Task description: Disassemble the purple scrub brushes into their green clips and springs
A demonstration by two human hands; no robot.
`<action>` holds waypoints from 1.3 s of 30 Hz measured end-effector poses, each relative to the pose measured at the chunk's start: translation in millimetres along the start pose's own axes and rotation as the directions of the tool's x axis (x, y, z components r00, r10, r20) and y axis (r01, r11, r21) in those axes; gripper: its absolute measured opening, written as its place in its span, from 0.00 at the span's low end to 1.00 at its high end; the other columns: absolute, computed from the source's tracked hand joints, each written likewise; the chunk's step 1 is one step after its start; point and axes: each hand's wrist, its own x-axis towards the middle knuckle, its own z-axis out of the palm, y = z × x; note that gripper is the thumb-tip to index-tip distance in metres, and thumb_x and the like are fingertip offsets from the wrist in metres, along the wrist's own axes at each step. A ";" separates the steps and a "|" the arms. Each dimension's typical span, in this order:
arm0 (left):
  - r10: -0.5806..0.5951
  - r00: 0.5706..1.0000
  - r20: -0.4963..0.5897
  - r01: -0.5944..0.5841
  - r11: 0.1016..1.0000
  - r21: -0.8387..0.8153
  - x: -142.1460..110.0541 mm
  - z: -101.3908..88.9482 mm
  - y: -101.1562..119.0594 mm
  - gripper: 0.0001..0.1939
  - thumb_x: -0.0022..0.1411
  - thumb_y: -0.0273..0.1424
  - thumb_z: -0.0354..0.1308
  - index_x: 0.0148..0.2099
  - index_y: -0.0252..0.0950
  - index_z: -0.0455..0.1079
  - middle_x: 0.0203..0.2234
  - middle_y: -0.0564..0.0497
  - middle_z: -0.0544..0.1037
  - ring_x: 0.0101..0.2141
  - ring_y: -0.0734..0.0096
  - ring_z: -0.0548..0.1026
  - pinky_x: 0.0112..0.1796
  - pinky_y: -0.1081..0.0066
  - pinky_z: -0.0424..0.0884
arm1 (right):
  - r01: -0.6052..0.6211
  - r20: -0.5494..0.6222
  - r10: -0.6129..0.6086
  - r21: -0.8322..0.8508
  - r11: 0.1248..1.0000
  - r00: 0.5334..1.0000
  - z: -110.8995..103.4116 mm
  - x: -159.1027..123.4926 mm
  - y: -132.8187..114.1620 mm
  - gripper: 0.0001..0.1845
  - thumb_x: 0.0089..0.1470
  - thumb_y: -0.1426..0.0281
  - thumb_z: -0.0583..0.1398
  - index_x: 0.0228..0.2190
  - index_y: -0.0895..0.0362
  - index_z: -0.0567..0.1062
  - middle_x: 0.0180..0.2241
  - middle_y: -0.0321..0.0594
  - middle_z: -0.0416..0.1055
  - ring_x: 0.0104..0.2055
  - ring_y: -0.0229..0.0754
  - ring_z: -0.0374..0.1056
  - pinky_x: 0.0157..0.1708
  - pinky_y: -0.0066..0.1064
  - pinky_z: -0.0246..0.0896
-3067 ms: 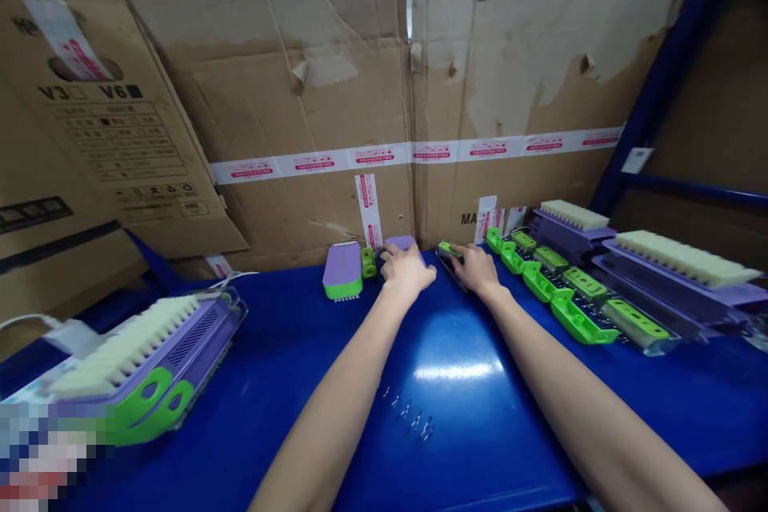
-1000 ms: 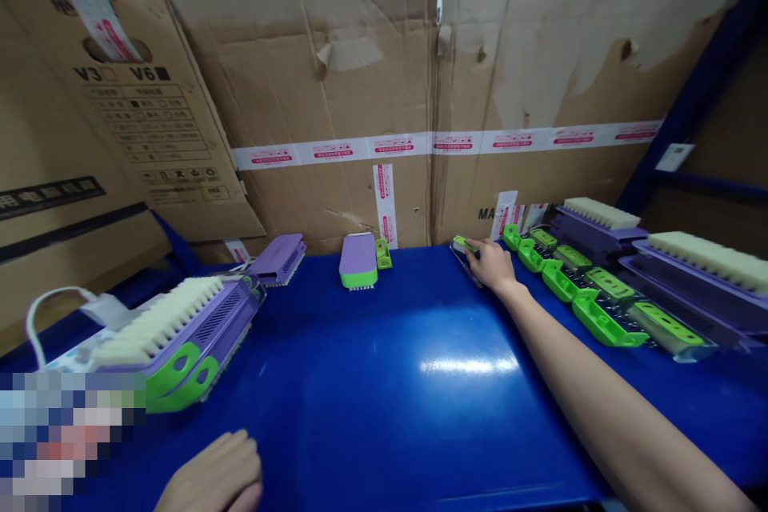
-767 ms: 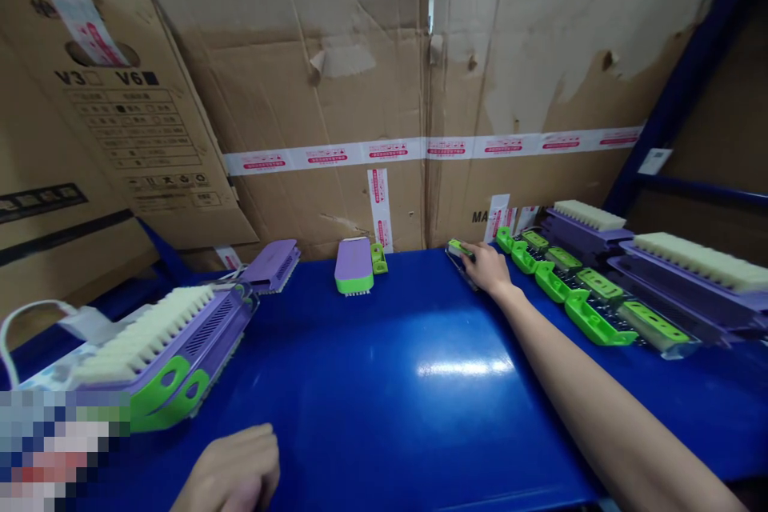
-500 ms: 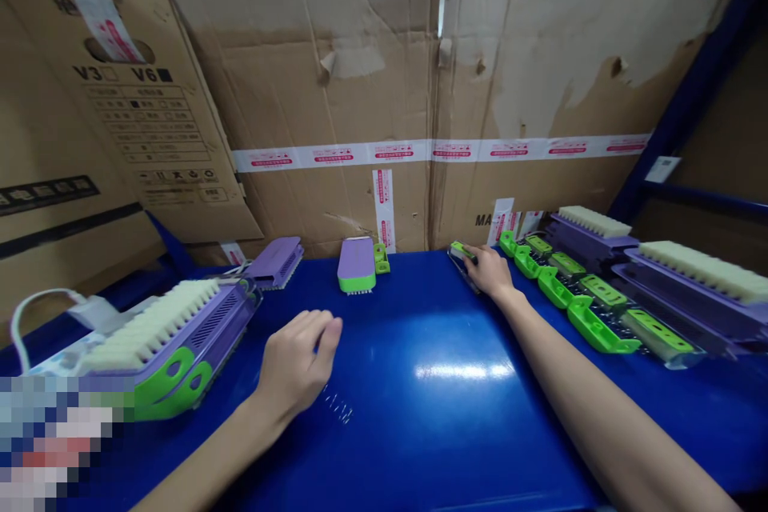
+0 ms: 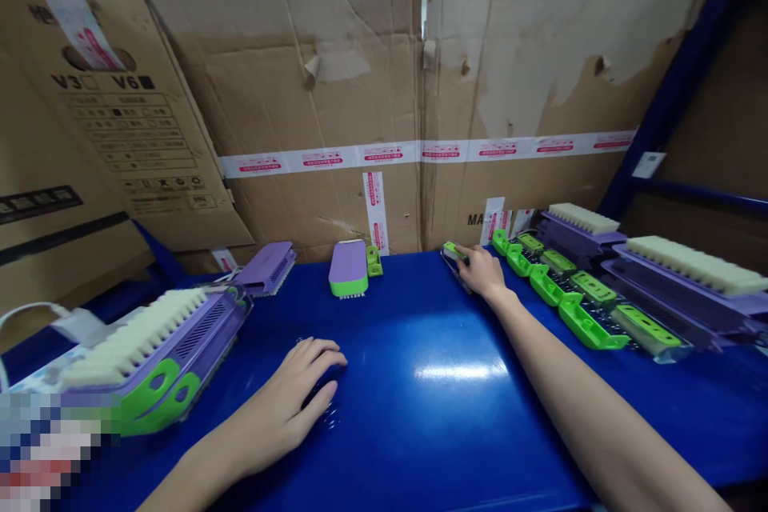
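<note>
At the far side of the blue surface, my right hand (image 5: 483,272) has its fingers closed on a small part (image 5: 450,250) with a green top and a clear edge; the hand hides much of it. My left hand (image 5: 294,400) is low over the blue surface, fingers apart and slightly bent. Small shiny marks (image 5: 332,418) show by its thumb; I cannot make out whether they are a clear piece or reflections. Ahead of that hand are a purple brush part with a green end (image 5: 349,266) and a small green clip (image 5: 374,262) beside it.
Purple parts topped with cream bristles (image 5: 690,264) stand at right, beside a row of green end caps (image 5: 591,324) and green-topped clear parts (image 5: 651,330). More purple brushes (image 5: 204,336) lie at left near a white plug (image 5: 81,326). Cardboard (image 5: 324,96) walls the back.
My left hand has gone from loosely curled to spread, coming lower over the surface. My right hand stays on the green-topped part. The whole view has shifted slightly.
</note>
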 end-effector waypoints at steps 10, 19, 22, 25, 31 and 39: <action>0.110 0.991 -0.077 -0.124 0.971 -0.204 92.7 28.0 32.5 0.20 0.67 0.41 0.46 0.56 0.38 0.58 0.54 0.43 0.64 0.56 0.60 0.61 0.56 0.56 0.60 | 0.331 -0.485 -0.276 0.029 0.943 0.829 -11.1 -3.2 -22.4 0.22 0.60 0.67 0.48 0.51 0.59 0.71 0.48 0.51 0.67 0.48 0.48 0.61 0.47 0.38 0.57; -0.326 0.841 -0.431 -0.010 0.789 -0.614 179.0 17.9 34.0 0.30 0.57 0.31 0.59 0.59 0.36 0.52 0.49 0.40 0.70 0.48 0.59 0.71 0.51 0.56 0.66 | 0.644 -0.485 -0.632 -0.169 0.746 0.605 -20.1 -18.5 -57.2 0.19 0.59 0.70 0.50 0.50 0.57 0.71 0.48 0.51 0.67 0.45 0.47 0.60 0.42 0.38 0.55; -0.509 0.835 -0.212 0.003 0.388 -0.922 184.2 11.9 43.1 0.25 0.60 0.34 0.58 0.56 0.35 0.55 0.41 0.42 0.75 0.37 0.65 0.76 0.38 0.63 0.74 | 0.671 -0.534 -0.635 -0.161 0.724 0.558 -23.5 -22.5 -69.3 0.18 0.59 0.70 0.51 0.48 0.58 0.72 0.46 0.50 0.69 0.44 0.46 0.60 0.41 0.37 0.54; -0.550 0.823 -0.138 -0.053 0.168 -0.984 184.1 4.9 47.0 0.18 0.61 0.31 0.56 0.52 0.34 0.58 0.38 0.44 0.76 0.31 0.70 0.77 0.32 0.70 0.75 | 0.689 -0.525 -0.631 -0.111 0.716 0.572 -27.5 -26.6 -80.0 0.19 0.60 0.68 0.50 0.50 0.60 0.70 0.46 0.50 0.69 0.44 0.46 0.61 0.41 0.37 0.55; -0.681 0.710 -0.180 -0.006 0.249 -0.968 178.9 -19.8 23.5 0.17 0.61 0.30 0.56 0.52 0.34 0.62 0.34 0.45 0.76 0.24 0.75 0.74 0.25 0.73 0.74 | 0.674 -0.307 -0.637 0.021 0.738 0.707 -27.1 -30.0 -84.2 0.30 0.62 0.60 0.47 0.59 0.64 0.58 0.47 0.53 0.68 0.46 0.48 0.62 0.45 0.38 0.56; -0.810 0.489 -0.324 0.409 0.541 -0.735 156.9 -55.6 -67.7 0.27 0.62 0.32 0.51 0.63 0.38 0.55 0.51 0.40 0.71 0.33 0.65 0.76 0.22 0.74 0.71 | 0.445 0.159 -0.437 -0.018 0.895 0.885 -12.4 -27.1 -73.8 0.19 0.59 0.66 0.50 0.50 0.56 0.70 0.43 0.48 0.70 0.47 0.48 0.63 0.44 0.37 0.57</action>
